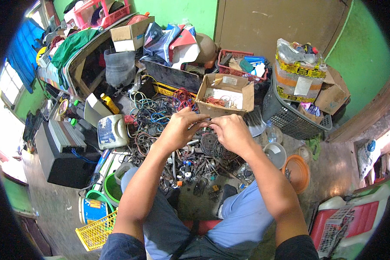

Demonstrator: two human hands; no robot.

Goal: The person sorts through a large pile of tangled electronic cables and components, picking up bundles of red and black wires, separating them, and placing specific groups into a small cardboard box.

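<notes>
Both of my hands are raised in front of me, with their fingertips meeting over a heap of wires. My left hand (181, 126) is closed, its fingers pinched toward the right. My right hand (232, 132) is closed as well, thumb and fingers pressed together. Something small and dark seems to be between the fingertips, too small to make out. Under and beyond the hands lies the tangled pile of cables (154, 115) in several colours. Small dark electrical parts (190, 167) are strewn over the floor between my legs. A cardboard box (225, 93) with red wire inside stands just beyond the hands.
To the left are a white jerrycan (112, 131), a black speaker-like box (60, 164), a green bucket (112, 188) and a yellow basket (95, 229). On the right stand an orange bowl (300, 173), a clear tub (275, 154) and a grey laundry basket (290, 113) holding a taped parcel.
</notes>
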